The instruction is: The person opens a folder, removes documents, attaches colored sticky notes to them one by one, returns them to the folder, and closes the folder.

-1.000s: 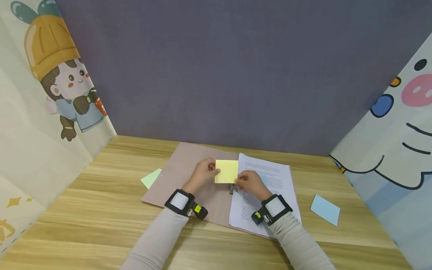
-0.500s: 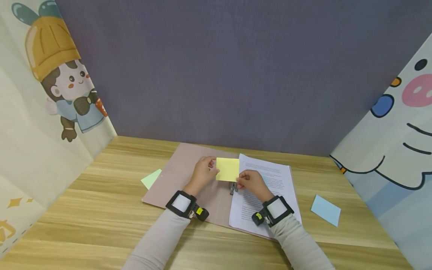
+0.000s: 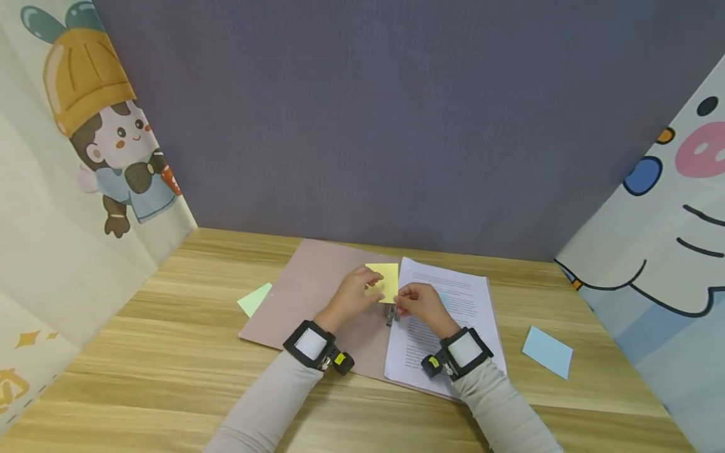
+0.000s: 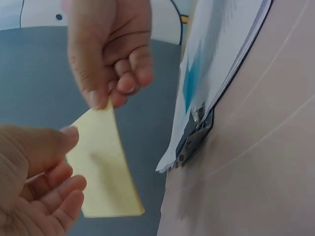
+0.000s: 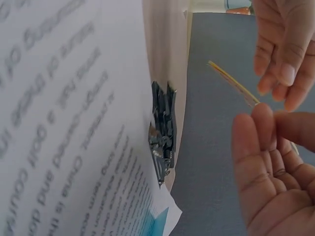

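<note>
My right hand (image 3: pixel 421 306) pinches a square yellow sticky note (image 3: pixel 391 274) by its lower right corner. The note is held up over the middle of an open folder (image 3: pixel 300 296), and its edge looks slightly thick in the right wrist view. My left hand (image 3: pixel 352 294) overlaps the note's left part in the head view. From the right wrist, the left hand (image 5: pixel 288 54) shows apart from the note, fingers loosely bent. Below the note, a metal clip (image 5: pixel 164 132) sits at the folder's spine, beside printed sheets (image 3: pixel 425 362). A blue sticky note (image 4: pixel 192 81) lies on the top sheet, partly hidden by my right hand.
A light green sticky note (image 3: pixel 253 300) pokes out at the folder's left edge. Another blue sticky note (image 3: pixel 547 352) lies on the wooden table (image 3: pixel 170 340) to the right. A grey panel (image 3: pixel 362 126) stands behind, with printed cloths at both sides.
My left hand has let go of the note's left edge and moved right, in front of it. The right hand keeps its pinch, and the note has turned slightly.
</note>
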`<action>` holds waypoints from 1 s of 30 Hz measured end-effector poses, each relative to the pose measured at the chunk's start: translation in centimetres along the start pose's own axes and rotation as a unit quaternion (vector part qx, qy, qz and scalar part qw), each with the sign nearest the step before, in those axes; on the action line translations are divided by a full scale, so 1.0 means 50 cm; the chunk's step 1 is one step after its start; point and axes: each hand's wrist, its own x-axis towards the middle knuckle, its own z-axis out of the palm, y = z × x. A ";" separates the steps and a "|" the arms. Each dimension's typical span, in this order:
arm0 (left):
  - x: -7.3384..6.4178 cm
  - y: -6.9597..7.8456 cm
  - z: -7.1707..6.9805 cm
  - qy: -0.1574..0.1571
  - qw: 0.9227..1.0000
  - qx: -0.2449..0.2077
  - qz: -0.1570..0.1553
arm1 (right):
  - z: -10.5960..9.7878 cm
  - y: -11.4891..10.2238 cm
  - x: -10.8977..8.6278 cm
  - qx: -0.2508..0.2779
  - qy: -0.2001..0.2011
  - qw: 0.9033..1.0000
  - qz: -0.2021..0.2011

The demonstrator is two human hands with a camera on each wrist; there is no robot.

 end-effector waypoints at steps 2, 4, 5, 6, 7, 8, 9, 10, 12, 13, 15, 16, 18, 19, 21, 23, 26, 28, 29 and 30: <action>-0.002 0.003 0.003 -0.020 0.999 0.009 0.024 | 0.001 -0.004 -0.002 0.000 -0.002 1.000 -0.005; -0.004 0.005 0.005 -0.035 0.998 0.019 0.041 | 0.002 -0.014 -0.009 0.001 -0.007 1.000 -0.015; -0.005 0.006 0.007 -0.041 0.998 0.025 0.048 | 0.002 -0.014 -0.009 -0.002 -0.008 1.000 -0.020; -0.006 0.006 0.008 -0.046 0.997 0.027 0.054 | 0.002 -0.016 -0.011 0.000 -0.010 1.000 -0.024; -0.007 0.007 0.010 -0.048 0.997 0.029 0.060 | 0.002 -0.017 -0.012 -0.001 -0.012 1.000 -0.027; -0.008 0.007 0.011 -0.050 0.996 0.029 0.064 | 0.002 -0.018 -0.013 -0.001 -0.014 0.999 -0.029; -0.008 0.007 0.012 -0.050 0.996 0.028 0.069 | 0.002 -0.018 -0.013 -0.001 -0.016 0.999 -0.031; -0.009 0.007 0.013 -0.050 0.996 0.026 0.072 | 0.002 -0.019 -0.014 -0.001 -0.016 0.999 -0.031; -0.009 0.008 0.014 -0.048 0.995 0.023 0.079 | 0.002 -0.011 -0.010 0.002 -0.018 0.999 -0.032; -0.009 0.009 0.015 -0.049 0.995 0.020 0.081 | 0.002 -0.010 -0.009 0.002 -0.020 0.999 -0.032; -0.008 0.011 0.017 -0.052 0.995 0.015 0.078 | 0.003 -0.010 -0.009 0.003 -0.024 0.999 -0.036; -0.008 0.012 0.018 -0.055 0.996 0.013 0.075 | 0.003 -0.010 -0.008 0.002 -0.025 0.999 -0.038; -0.007 0.014 0.019 -0.057 0.996 0.011 0.071 | 0.004 -0.011 -0.007 0.000 -0.029 0.999 -0.040; -0.007 0.015 0.020 -0.058 0.996 0.009 0.068 | 0.004 -0.012 -0.006 0.000 -0.031 0.999 -0.042; -0.007 0.017 0.022 -0.056 0.996 0.007 0.065 | 0.005 -0.013 -0.006 -0.003 -0.032 0.999 -0.044; -0.007 0.018 0.023 -0.052 0.997 0.008 0.060 | 0.006 -0.013 -0.006 -0.002 -0.035 0.998 -0.049; -0.010 0.018 0.023 -0.049 0.998 0.005 0.047 | 0.007 -0.011 -0.006 0.002 -0.037 0.998 -0.048; -0.013 0.018 0.021 -0.049 0.998 0.001 0.039 | 0.008 -0.009 -0.006 0.006 -0.038 0.998 -0.045; -0.014 0.018 0.020 -0.049 0.998 0.000 0.036 | 0.008 -0.008 -0.006 0.006 -0.037 0.998 -0.044; -0.015 0.017 0.019 -0.049 0.998 0.000 0.034 | 0.009 -0.006 -0.006 0.005 -0.037 0.998 -0.044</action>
